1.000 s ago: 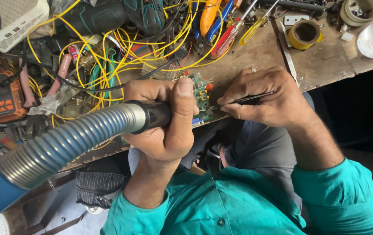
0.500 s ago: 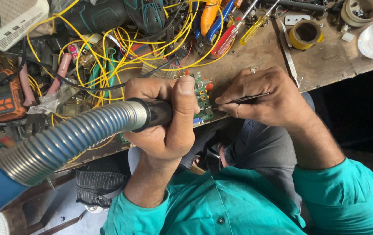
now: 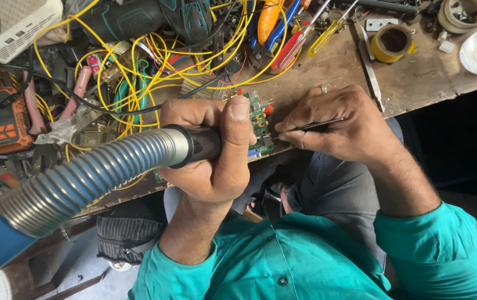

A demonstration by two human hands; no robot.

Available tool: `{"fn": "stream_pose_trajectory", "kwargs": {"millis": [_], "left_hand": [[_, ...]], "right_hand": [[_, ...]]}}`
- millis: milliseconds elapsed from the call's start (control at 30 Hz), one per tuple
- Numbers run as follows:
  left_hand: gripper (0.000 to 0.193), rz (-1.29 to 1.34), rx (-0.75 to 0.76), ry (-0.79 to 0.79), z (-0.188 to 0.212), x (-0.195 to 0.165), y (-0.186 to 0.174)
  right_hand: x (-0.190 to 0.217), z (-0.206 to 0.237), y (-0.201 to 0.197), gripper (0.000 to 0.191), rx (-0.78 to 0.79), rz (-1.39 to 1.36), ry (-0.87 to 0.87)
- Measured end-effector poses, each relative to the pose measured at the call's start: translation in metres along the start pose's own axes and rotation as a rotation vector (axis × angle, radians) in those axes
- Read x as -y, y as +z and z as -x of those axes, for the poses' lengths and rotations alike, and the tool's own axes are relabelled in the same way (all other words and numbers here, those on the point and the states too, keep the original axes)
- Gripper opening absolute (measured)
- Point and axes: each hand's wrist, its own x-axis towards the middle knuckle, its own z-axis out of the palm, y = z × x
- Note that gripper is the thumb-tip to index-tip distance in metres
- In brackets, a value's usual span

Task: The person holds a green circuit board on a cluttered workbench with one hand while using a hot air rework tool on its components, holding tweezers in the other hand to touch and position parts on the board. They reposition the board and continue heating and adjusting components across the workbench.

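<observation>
- The left hand (image 3: 213,158), in the middle of the frame, was wrapped tight around the black handle of a hot-air tool (image 3: 199,145), thumb laid along the top and pointing up the frame
- From that handle a ribbed blue-grey hose (image 3: 88,178) ran down to the lower left corner
- The right hand (image 3: 336,125), just right of centre, pinched a pair of thin metal tweezers (image 3: 309,126) between thumb and fingers, the tips aimed left
- Between the two hands lay a small green circuit board (image 3: 261,125) at the near edge of the wooden workbench (image 3: 416,83); the tweezer tips were at its right edge, and the left thumb covered part of it
- Above the hands, a tangle of yellow wires (image 3: 138,66) spread across the upper left and upper middle of the frame
- An orange multimeter (image 3: 2,130) sat at the left edge
- A dark teal power tool (image 3: 149,16) lay at the top, with orange-handled pliers (image 3: 269,19) and a yellow-handled screwdriver (image 3: 327,30) to its right
- A roll of yellow tape (image 3: 392,43) stood in the upper right
- Teal sleeves (image 3: 438,250) filled the bottom of the frame
</observation>
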Motion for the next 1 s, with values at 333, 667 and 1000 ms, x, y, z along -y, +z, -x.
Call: {"fn": "stream_pose_trajectory", "kwargs": {"millis": [333,667,1000], "left_hand": [[0.020,-0.006,0.000,0.000,0.0001,0.0001,0.0011],[0.021,0.005,-0.007,0.015,-0.0015,0.0025,0.0054],[0.020,-0.005,-0.013,0.027,-0.0060,0.0049,0.0064]], "right_hand": [[-0.0033,0.0043,-0.0024,0.016,-0.020,-0.071,0.005],[-0.0056,0.0051,-0.0049,0.014,0.003,-0.056,0.017],[-0.0045,0.0027,-0.0047,0.015,0.014,-0.044,0.008]]}}
